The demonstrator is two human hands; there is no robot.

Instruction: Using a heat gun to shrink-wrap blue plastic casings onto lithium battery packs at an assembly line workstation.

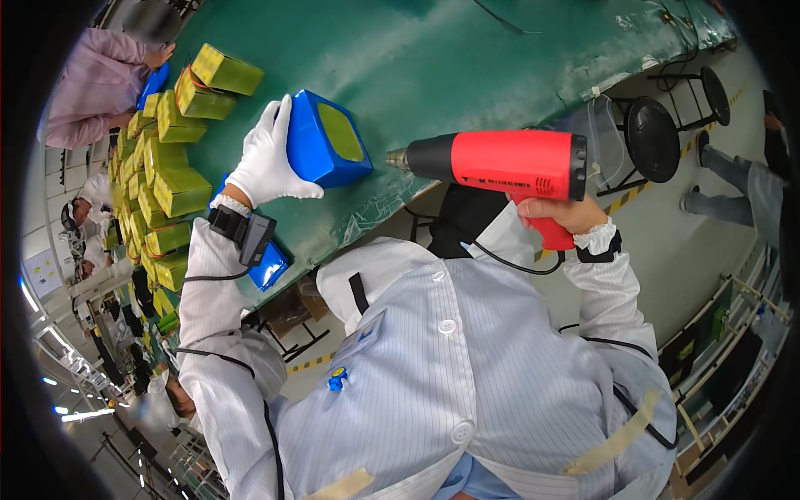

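My left hand (271, 162), in a white glove, steadies a blue film-wrapped pack (305, 137) on the green table. Its fingers lie along the pack's left side and the thumb reaches across the near side. A yellow-green panel (340, 132) shows on the pack's right end, framed by the blue film. My right hand (565, 212) is wrapped round the handle of a red heat gun (510, 162). The gun's metal nozzle (398, 158) points left at that end, a short gap away from it.
Several yellow-green blocks (179, 190) are stacked at the left on the green table (433, 67). Another blue-wrapped pack (268, 265) lies near my left forearm. A person in a pink sleeve (92, 75) works at the far left. Black stools (652, 140) stand beyond the table's right edge.
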